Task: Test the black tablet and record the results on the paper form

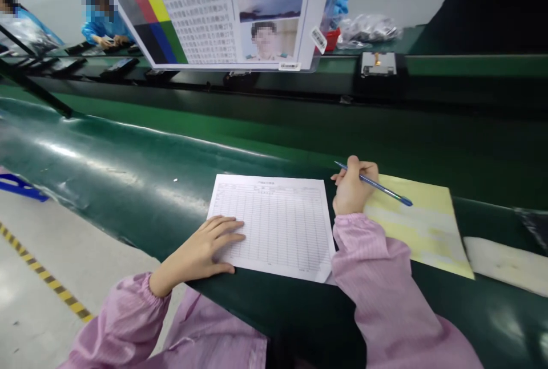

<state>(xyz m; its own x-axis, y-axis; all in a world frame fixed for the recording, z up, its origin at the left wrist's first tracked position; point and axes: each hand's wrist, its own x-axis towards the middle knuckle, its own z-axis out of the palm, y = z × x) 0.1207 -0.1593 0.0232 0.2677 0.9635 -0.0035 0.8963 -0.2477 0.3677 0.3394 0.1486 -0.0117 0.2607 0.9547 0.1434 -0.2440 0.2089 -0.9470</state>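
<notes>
A white printed form (274, 226) with a grid of rows and columns lies on the green work surface in front of me. My left hand (205, 249) rests with spread fingers on its left edge. Just right of the form, my right hand (355, 186) is closed around a blue pen (387, 191). The pen slants, its thin end pointing up and left, away from the paper. Beside and partly beneath my right hand is a yellow sheet (423, 221) with paler bands across it.
A whitish flat pad (509, 263) lies at the right. Beyond the table edge, a belt carries dark trays, one holding a metallic part (379, 64). A printed chart (192, 15) hangs ahead. A co-worker in blue (105, 27) sits across the line at upper left.
</notes>
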